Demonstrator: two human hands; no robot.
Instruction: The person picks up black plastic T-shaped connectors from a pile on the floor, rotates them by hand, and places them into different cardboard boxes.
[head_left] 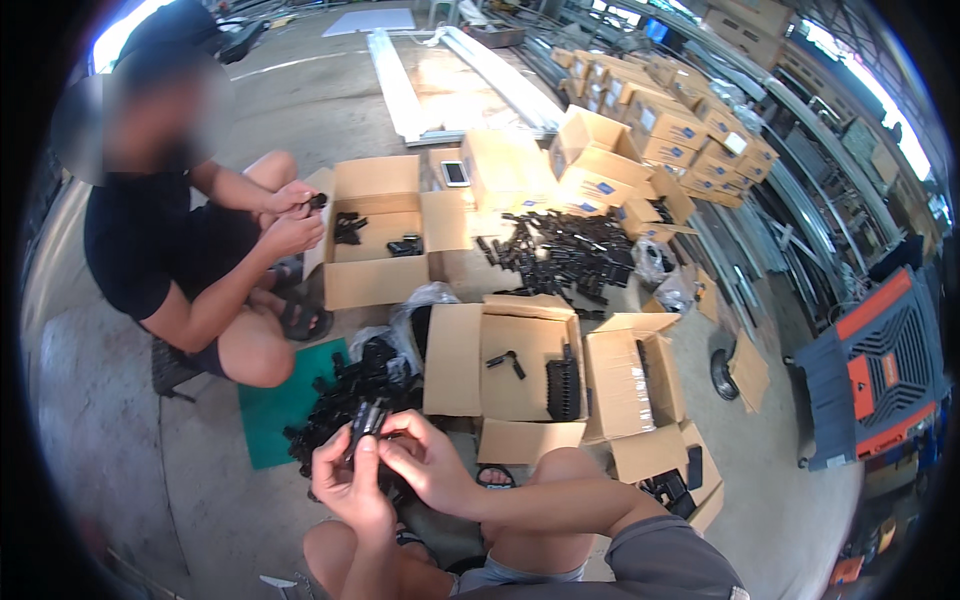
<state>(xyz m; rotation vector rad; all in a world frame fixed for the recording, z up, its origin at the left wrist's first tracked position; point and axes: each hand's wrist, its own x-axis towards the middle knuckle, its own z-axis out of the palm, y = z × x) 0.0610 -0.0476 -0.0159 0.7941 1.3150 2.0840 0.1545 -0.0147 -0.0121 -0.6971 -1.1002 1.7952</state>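
Grey concrete floor (215, 520) underneath. On it, open brown cardboard box (510, 402) with loose black parts inside; to its left, flat green sheet (265, 432), partly covered by jumbled heap of black parts (335, 402). At heap's near side, left hand (352, 488) and right hand (432, 468), fingers curled nearly closed, both gripping small black elongated piece (367, 420).

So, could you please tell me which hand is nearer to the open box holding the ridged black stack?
Right. The right hand is toward the near left side of the open box; the left hand is farther left, holding a black part.
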